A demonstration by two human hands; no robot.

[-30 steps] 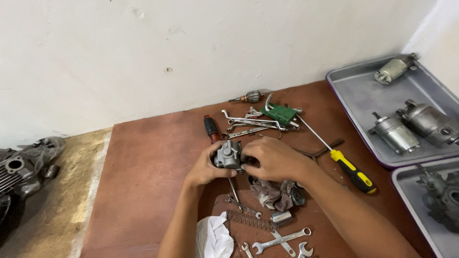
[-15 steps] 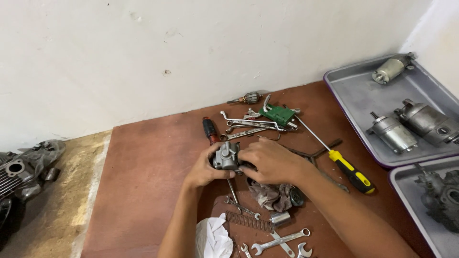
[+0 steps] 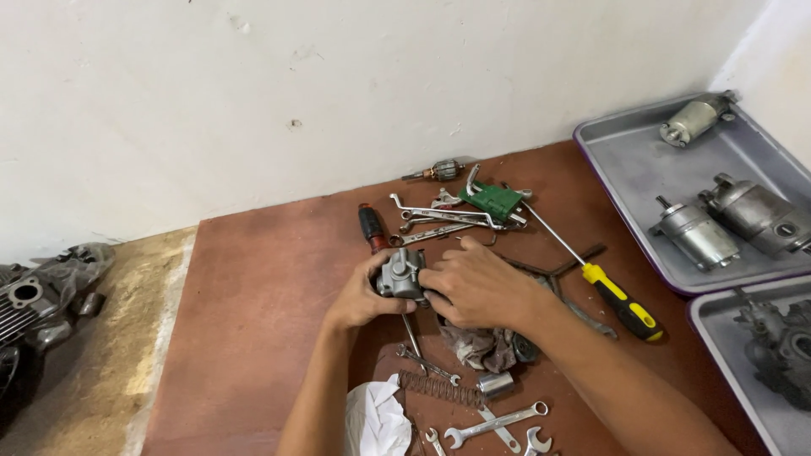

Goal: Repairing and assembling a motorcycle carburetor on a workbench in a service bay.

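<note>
Grey cast-metal part (image 3: 400, 276), lumpy and dull, between both hands (image 3: 422, 291).

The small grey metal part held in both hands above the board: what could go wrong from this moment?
1. Both hands, the left hand and the right hand, grip the grey metal part in the air. If it slips, it may fall on the screwdriver lying under it.
2. The coil spring and spanners lie loose near the forearms; a moving arm could push them off the brown board.
</note>
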